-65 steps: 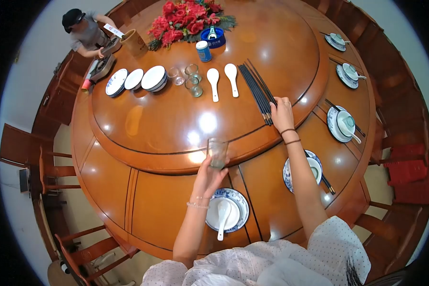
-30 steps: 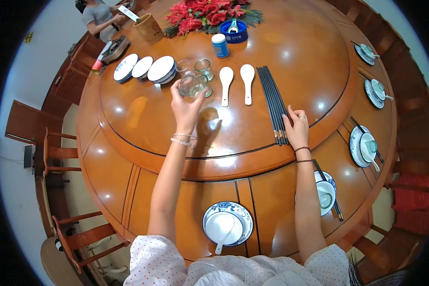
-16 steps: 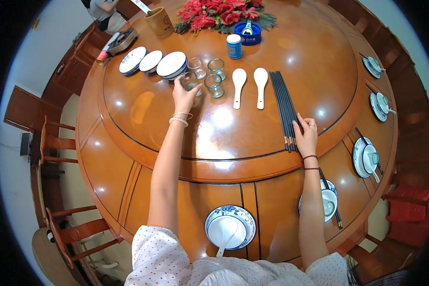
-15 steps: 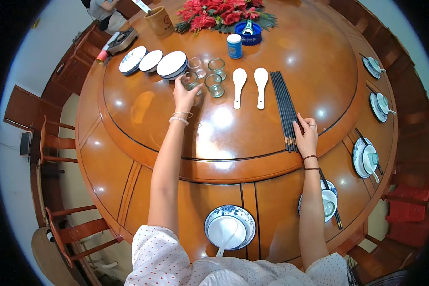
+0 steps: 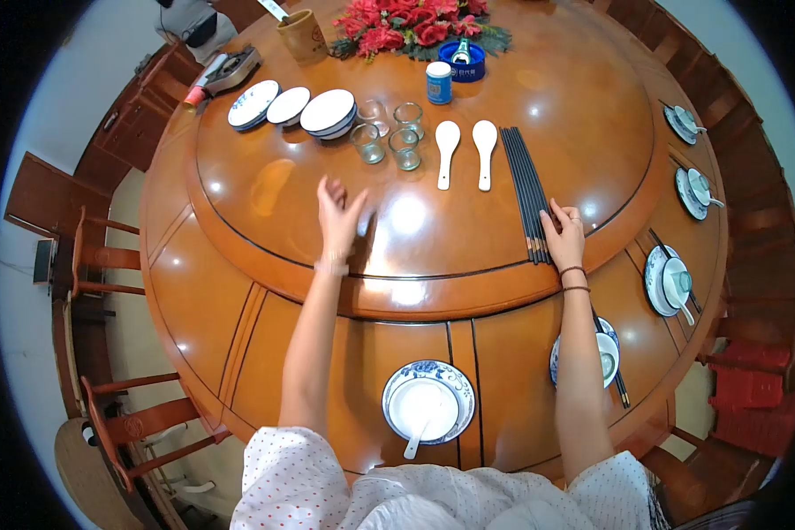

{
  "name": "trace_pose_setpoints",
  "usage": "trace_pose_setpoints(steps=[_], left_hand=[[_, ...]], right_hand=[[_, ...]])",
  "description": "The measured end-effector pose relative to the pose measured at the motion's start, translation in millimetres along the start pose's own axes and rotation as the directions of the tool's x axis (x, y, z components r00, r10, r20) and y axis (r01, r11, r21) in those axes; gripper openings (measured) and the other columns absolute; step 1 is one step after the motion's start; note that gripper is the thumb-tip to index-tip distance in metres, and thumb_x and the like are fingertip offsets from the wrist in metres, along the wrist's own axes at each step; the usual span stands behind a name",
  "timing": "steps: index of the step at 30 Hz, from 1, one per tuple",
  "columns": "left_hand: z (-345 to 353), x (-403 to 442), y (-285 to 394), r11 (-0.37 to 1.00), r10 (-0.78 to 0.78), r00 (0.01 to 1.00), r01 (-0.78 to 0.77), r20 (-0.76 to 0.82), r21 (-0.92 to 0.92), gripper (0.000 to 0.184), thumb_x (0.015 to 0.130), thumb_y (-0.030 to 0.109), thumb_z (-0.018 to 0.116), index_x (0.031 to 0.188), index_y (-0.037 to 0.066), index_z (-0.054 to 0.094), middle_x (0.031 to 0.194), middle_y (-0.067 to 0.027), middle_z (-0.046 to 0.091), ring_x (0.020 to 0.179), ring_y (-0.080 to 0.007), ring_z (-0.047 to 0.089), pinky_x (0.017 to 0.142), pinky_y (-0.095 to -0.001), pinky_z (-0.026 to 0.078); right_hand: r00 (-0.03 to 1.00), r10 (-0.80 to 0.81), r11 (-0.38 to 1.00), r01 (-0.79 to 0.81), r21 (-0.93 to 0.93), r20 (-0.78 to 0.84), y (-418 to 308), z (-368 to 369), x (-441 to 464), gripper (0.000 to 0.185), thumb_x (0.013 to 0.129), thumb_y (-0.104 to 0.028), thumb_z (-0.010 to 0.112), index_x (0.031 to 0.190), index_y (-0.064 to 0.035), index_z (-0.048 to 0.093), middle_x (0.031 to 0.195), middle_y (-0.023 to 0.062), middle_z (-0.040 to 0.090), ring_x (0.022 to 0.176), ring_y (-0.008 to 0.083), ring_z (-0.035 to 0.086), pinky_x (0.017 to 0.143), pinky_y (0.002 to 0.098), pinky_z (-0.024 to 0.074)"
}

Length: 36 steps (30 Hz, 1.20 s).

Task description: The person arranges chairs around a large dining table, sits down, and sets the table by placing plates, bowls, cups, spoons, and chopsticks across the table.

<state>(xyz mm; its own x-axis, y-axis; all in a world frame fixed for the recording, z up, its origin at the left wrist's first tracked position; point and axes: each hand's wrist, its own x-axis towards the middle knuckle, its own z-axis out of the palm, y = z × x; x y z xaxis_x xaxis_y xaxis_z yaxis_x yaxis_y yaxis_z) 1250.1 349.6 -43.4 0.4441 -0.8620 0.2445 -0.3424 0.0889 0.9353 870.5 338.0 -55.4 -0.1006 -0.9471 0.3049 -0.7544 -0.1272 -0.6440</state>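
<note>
My left hand [image 5: 339,216] is over the turntable with thumb and fingers apart, holding nothing. Just beyond it stand several clear glasses [image 5: 373,152]. My right hand [image 5: 564,231] touches the lower right side of a row of black chopsticks [image 5: 525,190], its thumb and fingers at their gold-banded ends; whether it grips any is unclear. Two white spoons [image 5: 485,155] lie between the glasses and the chopsticks. Nearer my body, a white bowl [image 5: 422,405] with a spoon [image 5: 419,435] sits on a blue-patterned plate [image 5: 461,386].
Stacked bowls [image 5: 329,110] and plates [image 5: 253,103] are left of the glasses. A blue can [image 5: 439,84], a blue ashtray [image 5: 465,70], red flowers [image 5: 406,26] and a wooden pot [image 5: 301,37] stand further back. Place settings [image 5: 671,281] line the right rim. A person [image 5: 194,22] is at upper left.
My left hand has let go of a glass, which now stands with the others, and has drawn back toward me with fingers spread. My right hand stays by the chopsticks. The view has shifted slightly.
</note>
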Motion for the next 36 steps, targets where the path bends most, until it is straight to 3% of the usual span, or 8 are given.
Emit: trace_pose_setpoints(steps=[3, 6, 12, 16, 18, 27, 33, 36], left_hand=[[-48, -102, 33, 0.998, 0.011, 0.999, -0.014, 0.032, 0.067, 0.056, 0.077, 0.009, 0.064, 0.123, -0.001, 0.034, 0.110, -0.0153, 0.050, 0.100, -0.0219, 0.052, 0.086, -0.0321, 0.043], [-97, -212, 70, 0.954, 0.025, 0.996, -0.050, 0.087, 0.295, 0.037, 0.076, 0.008, 0.063, 0.107, 0.000, 0.047, 0.100, -0.0133, 0.052, 0.089, -0.0238, 0.053, 0.075, -0.0330, 0.044], [-146, -352, 94, 0.875, -0.346, 0.906, 0.217, 0.245, 0.432, 0.037, 0.083, 0.021, 0.058, 0.110, -0.002, 0.046, 0.098, -0.0134, 0.053, 0.079, -0.0210, 0.055, 0.068, -0.0311, 0.046], [-140, -361, 93, 0.841, -0.483, 0.790, 0.297, 0.378, 0.453, 0.048, 0.086, 0.031, 0.050, 0.118, -0.004, 0.038, 0.077, -0.0152, 0.060, 0.067, -0.0294, 0.059, 0.062, -0.0365, 0.047], [-129, -360, 87, 0.865, -0.479, 0.777, 0.339, 0.409, 0.370, 0.052, 0.087, 0.035, 0.047, 0.119, -0.004, 0.035, 0.069, -0.0170, 0.060, 0.065, -0.0342, 0.060, 0.060, -0.0398, 0.046], [-88, -345, 31, 0.959, -0.275, 0.800, 0.187, 0.534, 0.215, 0.040, 0.088, 0.025, 0.043, 0.111, -0.006, 0.036, 0.083, -0.0315, 0.057, 0.076, -0.0457, 0.056, 0.065, -0.0456, 0.046], [-90, -338, 42, 0.957, -0.276, 0.772, 0.276, 0.572, 0.089, 0.034, 0.089, 0.020, 0.041, 0.109, -0.007, 0.035, 0.074, -0.0256, 0.058, 0.063, -0.0357, 0.061, 0.054, -0.0403, 0.049], [-88, -338, 48, 0.871, -0.397, 0.683, 0.490, 0.613, 0.018, 0.032, 0.090, 0.015, 0.037, 0.112, -0.007, 0.028, 0.064, -0.0167, 0.057, 0.042, -0.0209, 0.057, 0.033, -0.0290, 0.046]], right_hand=[[0.992, 0.095, 0.986, -0.105, 0.131, 0.085, 5, -4, 1, 0.040, 0.079, -0.025, 0.060, 0.111, -0.0015, 0.056, 0.089, 0.0110, 0.050, 0.084, 0.0248, 0.050, 0.077, 0.0331, 0.0408], [0.970, -0.156, 0.985, 0.140, -0.099, -0.186, -13, -19, -37, 0.040, 0.079, -0.023, 0.060, 0.110, 0.0002, 0.051, 0.091, 0.0122, 0.051, 0.086, 0.0277, 0.049, 0.083, 0.0365, 0.0378], [0.991, -0.119, 0.983, 0.109, 0.150, 0.062, -143, -49, -235, 0.027, 0.077, -0.015, 0.060, 0.101, -0.0037, 0.055, 0.083, 0.0104, 0.055, 0.084, 0.0276, 0.051, 0.072, 0.0386, 0.0398], [0.973, -0.037, 0.993, 0.010, 0.115, 0.230, -185, -42, -321, 0.031, 0.074, -0.018, 0.062, 0.101, -0.0047, 0.054, 0.084, 0.0105, 0.055, 0.078, 0.0272, 0.052, 0.068, 0.0373, 0.0417], [0.963, -0.090, 0.983, 0.126, -0.131, 0.253, -192, -37, -334, 0.040, 0.071, -0.025, 0.065, 0.101, -0.0027, 0.052, 0.082, 0.0104, 0.055, 0.076, 0.0256, 0.053, 0.067, 0.0356, 0.0428], [0.931, -0.015, 0.939, 0.138, -0.315, 0.365, -199, -17, -334, 0.041, 0.072, -0.028, 0.061, 0.097, -0.0008, 0.045, 0.068, 0.0132, 0.059, 0.065, 0.0276, 0.059, 0.060, 0.0369, 0.0455], [0.874, 0.209, 0.958, -0.094, -0.269, 0.438, -203, -19, -327, 0.040, 0.069, -0.026, 0.062, 0.088, 0.0014, 0.040, 0.067, 0.0187, 0.060, 0.059, 0.0327, 0.060, 0.052, 0.0401, 0.0482], [0.871, 0.227, 0.958, -0.118, -0.262, 0.436, -203, -20, -324, 0.040, 0.068, -0.025, 0.062, 0.087, 0.0027, 0.040, 0.066, 0.0206, 0.059, 0.059, 0.0351, 0.060, 0.052, 0.0411, 0.0487]])
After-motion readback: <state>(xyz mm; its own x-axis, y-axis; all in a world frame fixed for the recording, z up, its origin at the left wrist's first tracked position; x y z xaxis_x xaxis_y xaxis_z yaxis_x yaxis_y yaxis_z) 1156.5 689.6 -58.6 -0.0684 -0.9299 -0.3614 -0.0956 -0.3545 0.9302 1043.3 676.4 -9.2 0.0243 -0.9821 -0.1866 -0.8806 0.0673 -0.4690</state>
